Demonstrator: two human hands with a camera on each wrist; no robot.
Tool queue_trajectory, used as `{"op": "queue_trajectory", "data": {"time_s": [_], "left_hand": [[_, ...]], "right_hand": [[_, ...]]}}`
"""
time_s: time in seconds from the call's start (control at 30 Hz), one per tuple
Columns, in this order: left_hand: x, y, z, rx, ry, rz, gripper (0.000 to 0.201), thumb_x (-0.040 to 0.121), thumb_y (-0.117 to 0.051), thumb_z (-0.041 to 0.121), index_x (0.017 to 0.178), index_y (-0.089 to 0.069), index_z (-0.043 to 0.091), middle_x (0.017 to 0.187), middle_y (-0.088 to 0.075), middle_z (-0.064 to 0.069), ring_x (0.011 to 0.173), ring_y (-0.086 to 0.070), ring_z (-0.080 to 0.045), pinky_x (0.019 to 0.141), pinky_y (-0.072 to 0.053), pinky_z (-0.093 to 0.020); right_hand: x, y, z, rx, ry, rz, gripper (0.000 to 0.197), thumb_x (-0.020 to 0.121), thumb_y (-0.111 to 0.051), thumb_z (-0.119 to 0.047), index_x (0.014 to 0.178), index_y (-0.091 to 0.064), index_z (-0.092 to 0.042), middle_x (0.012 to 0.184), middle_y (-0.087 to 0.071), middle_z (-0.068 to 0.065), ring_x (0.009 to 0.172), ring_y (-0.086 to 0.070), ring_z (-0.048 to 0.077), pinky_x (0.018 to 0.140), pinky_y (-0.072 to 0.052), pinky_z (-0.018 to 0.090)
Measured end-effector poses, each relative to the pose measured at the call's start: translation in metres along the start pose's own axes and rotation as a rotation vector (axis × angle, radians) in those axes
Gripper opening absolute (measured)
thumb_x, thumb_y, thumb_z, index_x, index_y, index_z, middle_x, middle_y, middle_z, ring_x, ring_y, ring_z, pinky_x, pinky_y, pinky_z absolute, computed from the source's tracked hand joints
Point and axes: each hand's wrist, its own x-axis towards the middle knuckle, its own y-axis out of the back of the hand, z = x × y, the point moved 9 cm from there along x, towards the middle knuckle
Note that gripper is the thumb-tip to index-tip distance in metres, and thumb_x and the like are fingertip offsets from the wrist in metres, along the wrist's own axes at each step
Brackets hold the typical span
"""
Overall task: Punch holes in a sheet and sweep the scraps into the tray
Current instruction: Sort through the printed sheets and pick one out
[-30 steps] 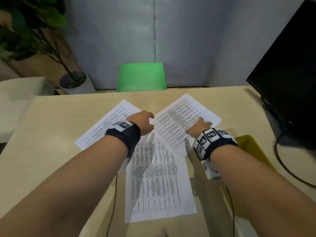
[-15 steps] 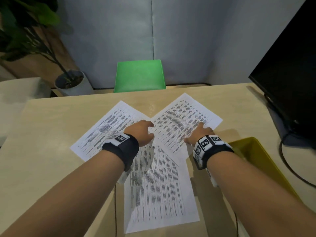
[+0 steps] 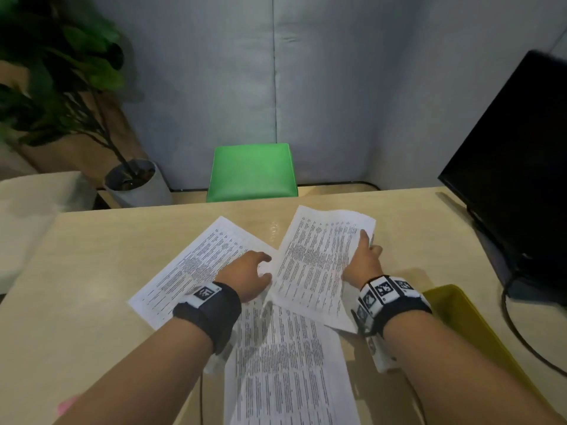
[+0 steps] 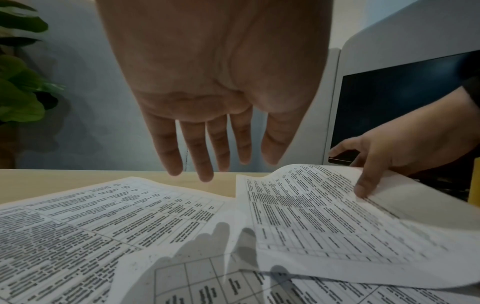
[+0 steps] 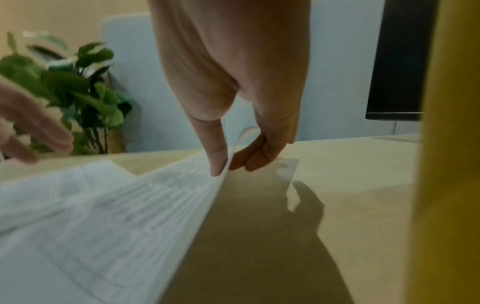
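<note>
Three printed sheets lie fanned on the wooden table [image 3: 92, 271]. My right hand [image 3: 365, 259] pinches the right edge of the right-hand sheet [image 3: 319, 265], thumb on top and fingers beneath, and that edge is lifted off the table. The same pinch [image 5: 226, 164] shows in the right wrist view. My left hand [image 3: 248, 277] hovers with straight fingers [image 4: 202, 156] over the left sheet [image 3: 196, 265], holding nothing. A third sheet [image 3: 288, 363] lies nearest me, partly under the others. The yellow tray [image 3: 460, 326] sits at the right by my right forearm. No hole punch is in view.
A black monitor [image 3: 515, 167] stands at the right with a cable [image 3: 521, 338] running over the table. A green chair [image 3: 253, 171] is behind the far edge, and a potted plant [image 3: 132, 179] stands at the back left. Something pink [image 3: 66, 406] shows near the front-left edge.
My right hand slid to the right sheet's right edge, pinched it and lifted it, turning the sheet. My left hand opened slightly above the left sheet.
</note>
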Motion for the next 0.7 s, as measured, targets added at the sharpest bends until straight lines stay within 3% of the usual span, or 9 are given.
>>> {"op": "queue_trajectory", "data": {"time_s": [0.07,0.17,0.27,0.33,0.4,0.47,0.57,0.63,0.7], "left_hand": [[-0.002,0.003,-0.004,-0.037,0.007,0.013,0.042,0.092,-0.049,0.035,0.134,-0.044,0.031,0.144,-0.043,0.007,0.121,-0.052,-0.015,0.096,-0.045,-0.032],[-0.004,0.011,-0.010,-0.104,0.016,0.042,0.042,0.092,-0.050,0.035,0.133,-0.045,0.030,0.143,-0.045,0.008,0.122,-0.052,-0.014,0.098,-0.044,-0.031],[-0.007,0.018,-0.013,-0.181,0.016,0.076,0.042,0.092,-0.051,0.033,0.133,-0.046,0.028,0.141,-0.048,0.007,0.121,-0.052,-0.014,0.101,-0.042,-0.032],[-0.011,0.023,-0.014,-0.223,0.017,0.098,0.043,0.092,-0.052,0.032,0.134,-0.044,0.026,0.138,-0.050,0.005,0.118,-0.054,-0.015,0.098,-0.043,-0.030],[-0.015,0.030,-0.016,-0.269,0.019,0.125,0.046,0.092,-0.052,0.034,0.136,-0.041,0.024,0.137,-0.050,0.004,0.116,-0.055,-0.016,0.095,-0.044,-0.030],[-0.021,0.037,-0.019,-0.339,0.030,0.161,0.051,0.093,-0.052,0.037,0.139,-0.036,0.023,0.139,-0.048,0.003,0.116,-0.055,-0.017,0.095,-0.044,-0.031],[-0.032,0.052,-0.026,-0.523,0.048,0.237,0.065,0.091,-0.052,0.043,0.146,-0.023,0.022,0.144,-0.040,0.003,0.118,-0.054,-0.019,0.092,-0.044,-0.032],[-0.041,0.064,-0.028,-0.743,0.029,0.290,0.070,0.090,-0.053,0.044,0.147,-0.018,0.025,0.138,-0.043,0.005,0.111,-0.057,-0.018,0.088,-0.046,-0.031],[-0.054,0.079,-0.027,-0.944,-0.005,0.342,0.063,0.090,-0.055,0.038,0.143,-0.024,0.026,0.126,-0.050,0.008,0.101,-0.060,-0.009,0.079,-0.049,-0.024]], "right_hand": [[-0.003,0.011,-0.009,0.128,0.031,0.015,0.110,0.078,-0.065,0.011,0.152,0.008,-0.027,0.146,-0.029,0.018,0.123,-0.049,0.035,0.101,-0.042,0.042],[-0.012,0.025,-0.025,0.266,0.092,0.025,0.111,0.080,-0.066,0.006,0.151,0.012,-0.028,0.127,-0.058,0.015,0.112,-0.058,0.032,0.094,-0.048,0.042],[-0.023,0.040,-0.039,0.349,0.152,0.040,0.085,0.084,-0.065,0.001,0.150,-0.016,-0.021,0.132,-0.057,0.013,0.113,-0.058,0.030,0.094,-0.045,0.036],[-0.032,0.045,-0.051,0.343,0.210,0.036,0.053,0.086,-0.064,-0.002,0.135,-0.046,-0.014,0.126,-0.061,0.011,0.107,-0.059,0.027,0.089,-0.046,0.033],[-0.041,0.048,-0.062,0.374,0.259,0.012,0.028,0.089,-0.060,-0.004,0.115,-0.060,-0.014,0.115,-0.066,0.011,0.102,-0.062,0.027,0.087,-0.051,0.036],[-0.051,0.051,-0.071,0.452,0.299,-0.025,0.022,0.089,-0.059,-0.004,0.107,-0.062,-0.017,0.108,-0.068,0.009,0.101,-0.064,0.028,0.089,-0.053,0.043],[-0.069,0.057,-0.087,0.545,0.366,-0.105,0.028,0.089,-0.061,-0.004,0.112,-0.062,-0.018,0.109,-0.070,0.006,0.102,-0.065,0.028,0.093,-0.051,0.050],[-0.081,0.060,-0.098,0.617,0.397,-0.166,0.033,0.089,-0.060,-0.001,0.120,-0.060,-0.014,0.111,-0.070,0.006,0.103,-0.066,0.027,0.095,-0.051,0.049],[-0.094,0.062,-0.107,0.687,0.414,-0.222,0.035,0.089,-0.058,0.002,0.122,-0.059,-0.011,0.112,-0.071,0.006,0.102,-0.067,0.024,0.094,-0.052,0.044]]}}
